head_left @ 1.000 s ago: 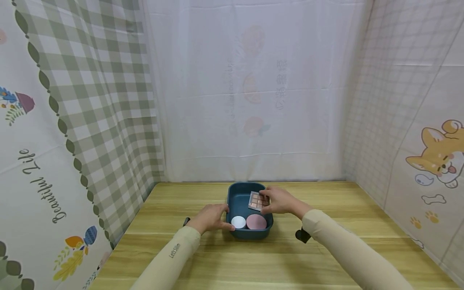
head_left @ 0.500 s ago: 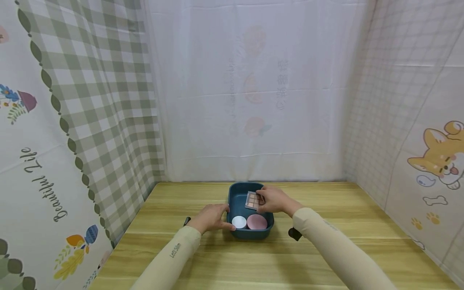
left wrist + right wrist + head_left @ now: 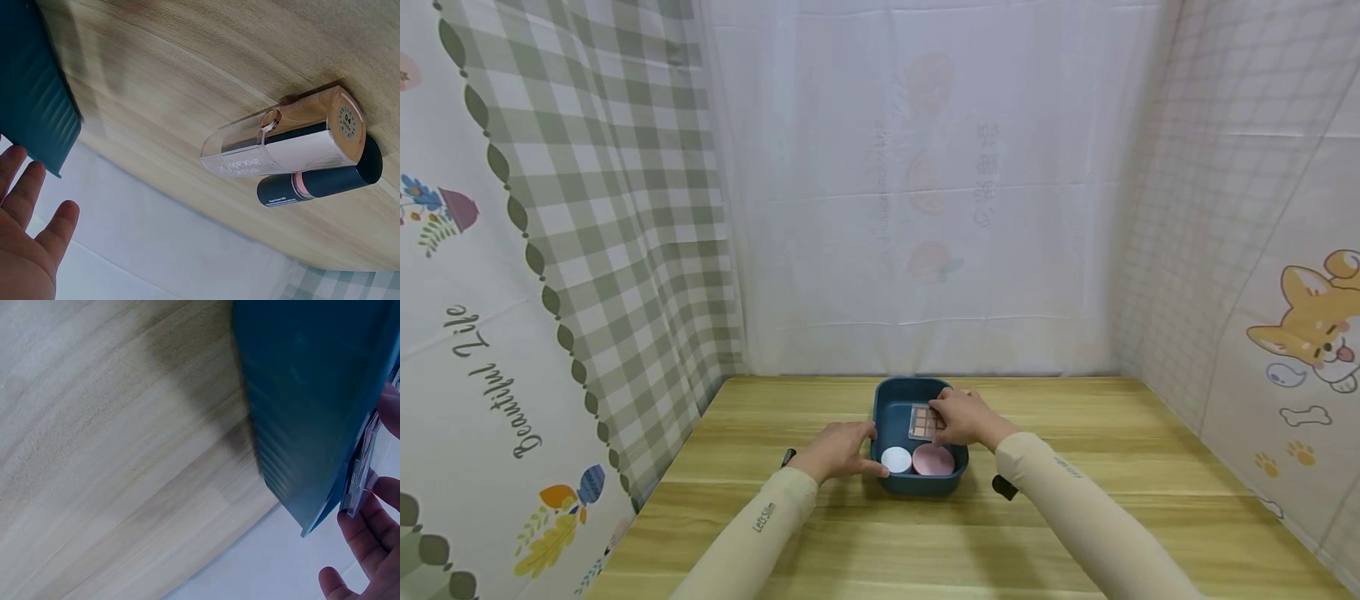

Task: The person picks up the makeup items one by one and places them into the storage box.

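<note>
An eyeshadow palette [image 3: 921, 422] with a clear lid is pinched by my right hand [image 3: 964, 417], inside the dark teal basket [image 3: 883, 492]. In the right wrist view, the thumb and fingers hold the palette [image 3: 360, 472] by its edge, at the basket's rim. A white round puff [image 3: 896, 460] and a larger pink round puff [image 3: 933, 460] lie side by side at the basket's near end. My left hand [image 3: 838, 452] rests against the basket's left side, thumb at the near left corner; the left wrist view shows its fingers [image 3: 26, 194] fairly straight beside the wall.
In the left wrist view, a clear and beige cosmetic bottle [image 3: 300, 137] and a dark lipstick tube [image 3: 325, 182] lie together on the wooden table [image 3: 1052, 533]. A white curtain [image 3: 820, 250] hangs behind, with a green checked cloth [image 3: 602, 167] at left.
My right hand has moved left and slightly nearer with the palette, which has come further inside the basket and turned straighter. My left hand has stayed at the basket.
</note>
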Action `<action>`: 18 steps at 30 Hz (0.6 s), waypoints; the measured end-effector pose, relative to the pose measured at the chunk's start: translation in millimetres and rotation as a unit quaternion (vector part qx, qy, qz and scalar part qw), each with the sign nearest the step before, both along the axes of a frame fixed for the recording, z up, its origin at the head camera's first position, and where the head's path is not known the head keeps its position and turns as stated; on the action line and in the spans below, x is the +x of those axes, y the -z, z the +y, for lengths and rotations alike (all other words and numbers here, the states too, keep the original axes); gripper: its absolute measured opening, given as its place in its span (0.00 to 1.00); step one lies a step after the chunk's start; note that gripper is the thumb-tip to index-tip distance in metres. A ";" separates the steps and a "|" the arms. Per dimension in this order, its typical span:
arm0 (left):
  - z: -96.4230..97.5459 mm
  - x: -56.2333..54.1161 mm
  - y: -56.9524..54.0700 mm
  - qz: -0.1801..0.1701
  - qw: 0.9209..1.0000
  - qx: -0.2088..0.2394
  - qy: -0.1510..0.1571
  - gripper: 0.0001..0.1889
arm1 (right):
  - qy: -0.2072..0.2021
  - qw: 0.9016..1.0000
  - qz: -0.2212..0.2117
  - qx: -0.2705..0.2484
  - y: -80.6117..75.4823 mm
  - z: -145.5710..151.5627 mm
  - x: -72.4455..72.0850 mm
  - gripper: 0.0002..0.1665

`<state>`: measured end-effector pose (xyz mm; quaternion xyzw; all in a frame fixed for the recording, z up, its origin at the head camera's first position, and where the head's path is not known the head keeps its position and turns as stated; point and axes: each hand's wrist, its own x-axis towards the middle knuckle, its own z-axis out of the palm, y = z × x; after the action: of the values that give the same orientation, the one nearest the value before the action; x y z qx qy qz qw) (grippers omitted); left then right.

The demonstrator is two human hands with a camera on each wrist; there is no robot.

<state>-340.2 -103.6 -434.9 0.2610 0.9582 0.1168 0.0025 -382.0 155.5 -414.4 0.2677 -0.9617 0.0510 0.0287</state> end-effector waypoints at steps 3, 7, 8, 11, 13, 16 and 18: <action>0.5 0.2 -0.6 -0.002 1.000 -0.002 -0.001 0.36 | 0.004 1.000 -0.001 0.010 1.1 -0.4 -0.7 0.40; -0.5 -0.2 -0.5 -0.005 1.000 -0.003 -0.004 0.36 | 0.002 0.999 0.003 0.032 1.3 -3.2 -1.0 0.37; -0.5 -0.1 -0.7 -0.005 1.000 -0.002 -0.004 0.36 | -0.001 0.999 0.005 0.036 1.3 -3.8 -1.1 0.37; -0.6 -0.2 -1.2 -0.008 1.000 -0.003 -0.008 0.36 | 0.001 0.999 0.003 0.043 2.8 -4.5 -1.5 0.36; -0.4 0.0 -1.6 -0.007 1.000 -0.005 -0.007 0.36 | 0.003 0.999 0.000 0.044 5.0 -4.2 -3.0 0.37; 0.5 0.5 -1.8 -0.010 1.000 -0.006 -0.010 0.36 | 0.010 0.999 -0.003 0.054 8.4 -3.2 -5.5 0.36; 1.3 0.5 -1.9 -0.013 1.000 -0.005 -0.011 0.37 | 0.012 0.998 -0.003 0.054 9.9 -2.5 -7.0 0.35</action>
<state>-339.7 -102.3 -433.0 0.2490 0.9614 0.1159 0.0150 -389.0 153.0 -424.3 0.2567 -0.9664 -0.0010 0.0119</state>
